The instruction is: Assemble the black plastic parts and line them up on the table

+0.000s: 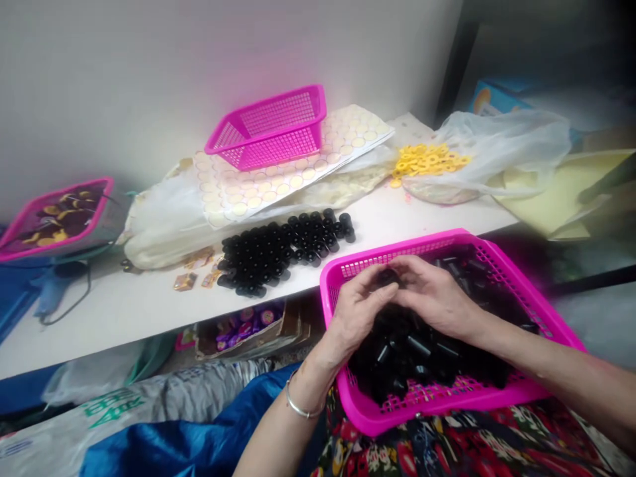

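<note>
Over a pink mesh basket (372, 427) on my lap, my left hand (358, 306) and my right hand (434, 298) meet with curled fingers. A small black cylinder (388, 277) shows between them, and both hands close round it. Whether they hold more than one is hidden. Many loose, shiny black cylinders (420, 346) fill the basket beneath. On the white table, to the left of my hands, similar black cylinders (258, 255) stand upright in a packed group. A silver bangle circles my left wrist.
An empty pink basket (278, 136) rests on sheets of round stickers (268, 192). Yellow ring-like pieces (430, 159) lie beside a clear plastic bag (511, 142). Another basket (99, 212) and a blue glue gun (52, 288) are at left. Below the table edge is a cardboard box (248, 344).
</note>
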The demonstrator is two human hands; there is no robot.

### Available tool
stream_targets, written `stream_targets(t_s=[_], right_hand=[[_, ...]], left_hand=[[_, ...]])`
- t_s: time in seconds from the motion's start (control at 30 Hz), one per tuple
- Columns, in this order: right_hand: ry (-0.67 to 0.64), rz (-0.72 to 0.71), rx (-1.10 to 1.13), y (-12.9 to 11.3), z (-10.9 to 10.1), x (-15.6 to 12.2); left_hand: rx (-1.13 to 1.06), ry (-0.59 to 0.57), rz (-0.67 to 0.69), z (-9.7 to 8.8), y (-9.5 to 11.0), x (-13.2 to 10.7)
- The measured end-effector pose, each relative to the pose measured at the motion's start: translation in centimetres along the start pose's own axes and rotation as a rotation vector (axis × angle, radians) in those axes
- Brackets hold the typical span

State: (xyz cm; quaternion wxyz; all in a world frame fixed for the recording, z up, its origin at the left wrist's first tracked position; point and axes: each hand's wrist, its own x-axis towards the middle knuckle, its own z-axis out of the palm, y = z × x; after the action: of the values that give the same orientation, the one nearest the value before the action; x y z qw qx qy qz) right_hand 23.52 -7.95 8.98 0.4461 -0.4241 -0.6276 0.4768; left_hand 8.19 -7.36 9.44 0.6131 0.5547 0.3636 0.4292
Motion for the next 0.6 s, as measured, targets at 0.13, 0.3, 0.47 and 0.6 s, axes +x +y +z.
stream_targets(t_s=[0.13, 0.3, 0.47, 0.6], right_hand=[[-0.123, -0.188, -0.362, -1.2, -0.7, 0.5], [0.194, -0.151, -1.019, -1.4, -7.5, -0.1], [0.217, 0.358, -1.462, 0.5, -12.7, -3.9], [0.212, 0.682, -1.162, 2.0, -14.7, -5.6]], left_hand=[[-0.034, 0.243, -0.012, -1.3, 0.2, -0.3], [0.522, 0.883, 0.117, -7.7, -1.6, 0.2], [1.12, 0.836, 0.015, -12.7, -6.3, 1.3], [1.089, 0.829, 0.044, -13.5, -7.7, 2.8]])
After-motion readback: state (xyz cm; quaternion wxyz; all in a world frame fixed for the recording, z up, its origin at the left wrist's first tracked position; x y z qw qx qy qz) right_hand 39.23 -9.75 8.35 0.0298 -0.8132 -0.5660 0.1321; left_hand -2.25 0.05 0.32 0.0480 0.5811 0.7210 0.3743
